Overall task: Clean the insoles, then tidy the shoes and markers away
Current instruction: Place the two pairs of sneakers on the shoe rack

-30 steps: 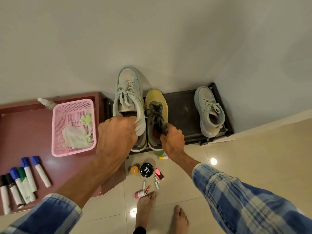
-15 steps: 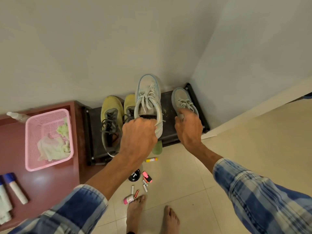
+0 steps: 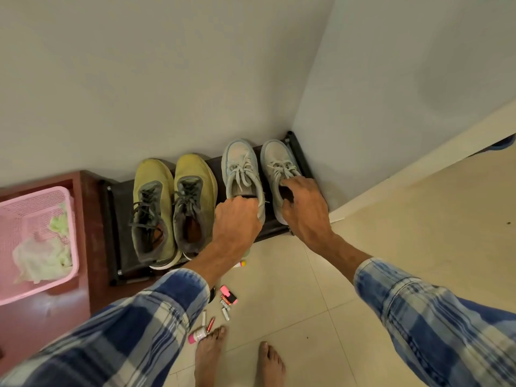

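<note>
left hand [image 3: 237, 219]: grips left sneaker [image 3: 240, 169] heel
right hand [image 3: 304, 210]: on right sneaker [image 3: 276, 157], grip unclear
next: we square heels, release

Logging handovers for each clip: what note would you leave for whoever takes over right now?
Left hand grips the heel collar of the left pale sneaker. Right hand grips the collar of the right pale sneaker.
Both sneakers are side by side at the right end of the black rack, with the yellow pair at its left.
Done: all four shoes appear to be on the rack.
Left: let go, then gather the small markers on the floor by the feet.
Insole cleaning cannot be judged here.
</note>
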